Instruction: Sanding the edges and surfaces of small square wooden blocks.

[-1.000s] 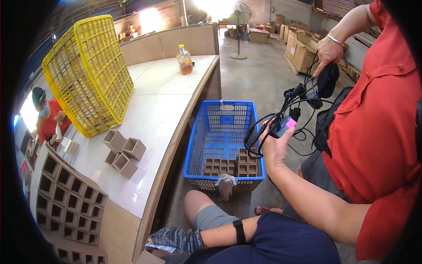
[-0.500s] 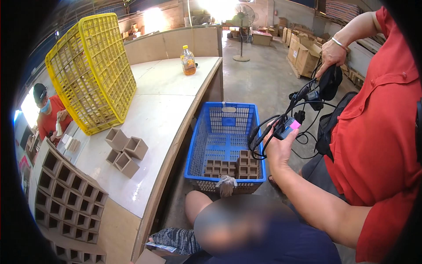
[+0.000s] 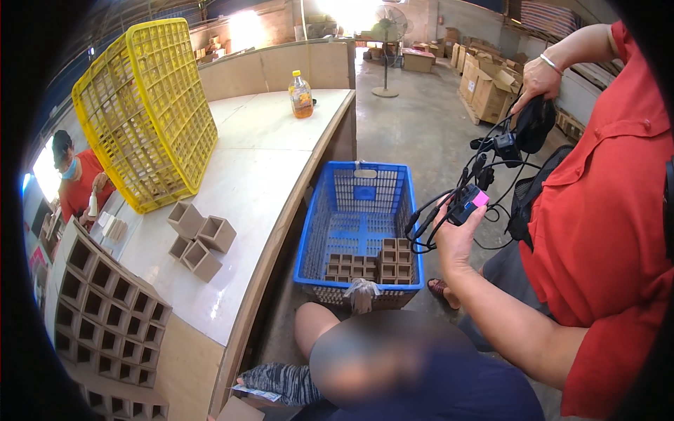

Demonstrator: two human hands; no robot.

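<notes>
My left hand [image 3: 243, 381] is low at the table's edge, its forearm in a grey knitted sleeve [image 3: 277, 381]. A blue-and-white slip [image 3: 258, 394] lies against it; the fingers are too hidden to show a grip. My right hand does not show; a blurred patch covers the middle of my lap. To my right, a person in a red shirt [image 3: 597, 189] holds a small black device [image 3: 463, 207] with a pink patch in one hand. That person's other hand is at a black pouch [image 3: 535, 123], with black cables [image 3: 449, 196] looping between.
A blue crate [image 3: 305, 259] holding small brown square boxes [image 3: 397, 261] stands before me. On the white table [image 3: 267, 168] are a tipped yellow crate [image 3: 154, 112], open square tubes [image 3: 202, 261], stacked boxes [image 3: 105, 302] and a bottle [image 3: 300, 98]. Another person [image 3: 77, 182] works at far left.
The red-shirted person's hands, with the device and cables, have shifted slightly right. A sandalled foot shows more beside the blue crate. My left arm looks unmoved.
</notes>
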